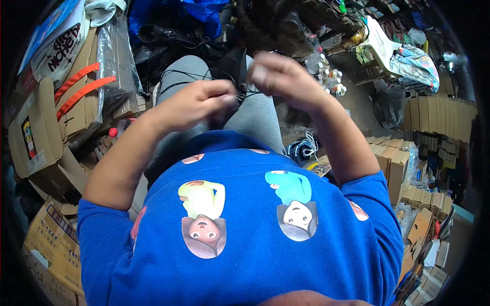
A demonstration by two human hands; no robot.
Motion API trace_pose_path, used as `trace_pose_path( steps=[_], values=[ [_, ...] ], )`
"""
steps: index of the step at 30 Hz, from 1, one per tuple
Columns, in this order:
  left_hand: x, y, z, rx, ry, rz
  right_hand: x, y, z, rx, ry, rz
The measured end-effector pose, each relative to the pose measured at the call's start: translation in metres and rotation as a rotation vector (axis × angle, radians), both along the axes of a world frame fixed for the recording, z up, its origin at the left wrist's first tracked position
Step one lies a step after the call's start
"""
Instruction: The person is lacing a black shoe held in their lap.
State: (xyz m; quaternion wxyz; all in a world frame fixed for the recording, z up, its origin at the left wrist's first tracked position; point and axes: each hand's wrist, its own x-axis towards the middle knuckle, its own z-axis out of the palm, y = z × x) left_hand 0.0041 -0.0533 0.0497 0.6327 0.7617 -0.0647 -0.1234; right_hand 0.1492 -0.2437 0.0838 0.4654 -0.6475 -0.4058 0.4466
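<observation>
A black shoe [232, 66] with dark lacing stands between my knees, its lower part hidden by my hands. My left hand [209, 99] is closed, thumb and fingers pinched close beside the lacing. Just right of the shoe and farther off, my right hand [280, 79] is curled closed and somewhat blurred. What either pinch holds is too small or hidden to make out. Thin black laces [186, 75] trail across my left thigh [191, 66] toward the shoe.
Flattened cardboard boxes [33, 127] with orange straps [84, 94] crowd my left. On the right are small white-capped bottles [332, 76], a white plastic chair [377, 43], stacked cardboard [393, 163] and a dark shoe with white laces [305, 146]. Blue plastic [204, 10] lies ahead.
</observation>
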Motion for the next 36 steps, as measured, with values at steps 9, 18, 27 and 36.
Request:
trace_pose_path(
  steps=[9,18,27,36],
  values=[
    [-0.09,0.225,0.085,1.031,-0.16,1.281,0.159,-0.355,-0.021,-1.069,-0.997,-0.686],
    [-0.013,0.071,0.005,0.678,-0.292,0.455,0.06,-0.148,-0.07,-0.446,-0.376,-0.358],
    [0.024,-0.002,-0.049,0.551,-0.109,0.19,0.011,-0.023,-0.076,-0.343,-0.095,-0.159],
    [-0.031,0.08,-0.066,0.384,-0.107,0.607,0.035,-0.06,-0.072,-0.334,-0.263,-0.309]
  ],
)
